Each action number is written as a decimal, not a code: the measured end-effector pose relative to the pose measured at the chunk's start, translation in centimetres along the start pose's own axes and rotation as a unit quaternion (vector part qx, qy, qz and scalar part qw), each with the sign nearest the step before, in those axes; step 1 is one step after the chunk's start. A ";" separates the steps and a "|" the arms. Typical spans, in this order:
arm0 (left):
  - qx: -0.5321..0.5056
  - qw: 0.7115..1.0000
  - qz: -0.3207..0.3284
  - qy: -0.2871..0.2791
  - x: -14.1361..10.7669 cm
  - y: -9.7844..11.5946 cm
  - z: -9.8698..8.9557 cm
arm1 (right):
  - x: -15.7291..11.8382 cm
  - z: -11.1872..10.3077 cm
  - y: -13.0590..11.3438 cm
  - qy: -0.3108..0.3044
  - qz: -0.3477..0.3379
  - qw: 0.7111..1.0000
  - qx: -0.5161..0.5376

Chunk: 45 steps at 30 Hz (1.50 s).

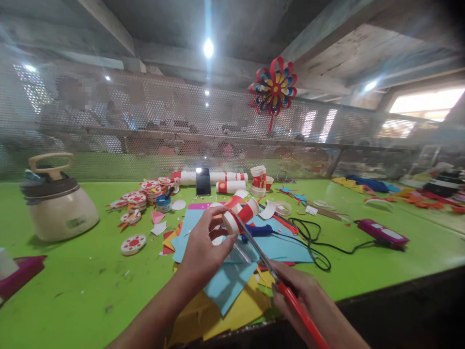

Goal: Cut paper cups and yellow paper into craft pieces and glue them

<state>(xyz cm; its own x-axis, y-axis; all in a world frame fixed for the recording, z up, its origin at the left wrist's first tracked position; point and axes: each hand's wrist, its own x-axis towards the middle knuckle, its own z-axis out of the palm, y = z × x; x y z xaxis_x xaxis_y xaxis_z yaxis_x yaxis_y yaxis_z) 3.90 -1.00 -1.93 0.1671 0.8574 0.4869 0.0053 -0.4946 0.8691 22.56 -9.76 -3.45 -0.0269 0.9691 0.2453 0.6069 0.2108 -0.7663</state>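
My left hand (207,237) is closed around a red-and-white paper cup (250,209), gripping it near its wide white rim. The cup lies tilted, its base pointing away to the right. In my right hand (308,293) is a pair of scissors (267,264) with red handles, fingers wrapped round them. The metal blades reach up to the cup close to its rim. Just behind the blades, a blue glue gun (258,230) lies on light blue paper (290,249). Yellow paper sheets (236,310) lie under my hands.
Decorated white-and-red discs (133,244) lie at left, near a large jug (61,208). A phone (203,182) leans on stacked cups (189,178). Right, a black cable joins a purple power strip (383,233). A paper flower (275,88) stands against the mesh partition (163,111).
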 end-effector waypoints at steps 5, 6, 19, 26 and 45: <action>0.011 1.000 0.007 0.001 -0.1 -0.5 0.1 | -0.2 0.2 0.0 0.000 -0.003 1.000 -0.027; 0.012 1.000 0.011 0.000 0.0 -0.6 0.1 | -0.2 0.3 0.2 0.000 -0.002 1.000 -0.027; -0.203 0.960 -0.091 0.168 2.2 0.1 -2.9 | 3.6 -2.4 3.0 -0.041 -0.075 0.991 -0.107; -0.263 0.949 -0.096 0.142 2.8 -0.2 -4.1 | 2.0 -3.2 4.9 -0.014 -0.078 0.987 -0.141; -0.227 0.964 -0.137 0.028 1.8 -1.6 -3.5 | -1.3 -1.0 6.4 0.213 -0.183 0.954 -0.109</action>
<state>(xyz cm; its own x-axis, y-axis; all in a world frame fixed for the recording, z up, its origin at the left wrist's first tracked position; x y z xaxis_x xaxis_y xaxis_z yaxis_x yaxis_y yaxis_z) 0.79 1.80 -2.17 0.1664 0.9596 0.2268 -0.3929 -0.1464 0.9078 27.26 -9.82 -8.05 0.0278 0.6861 0.7270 0.7700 0.4491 -0.4532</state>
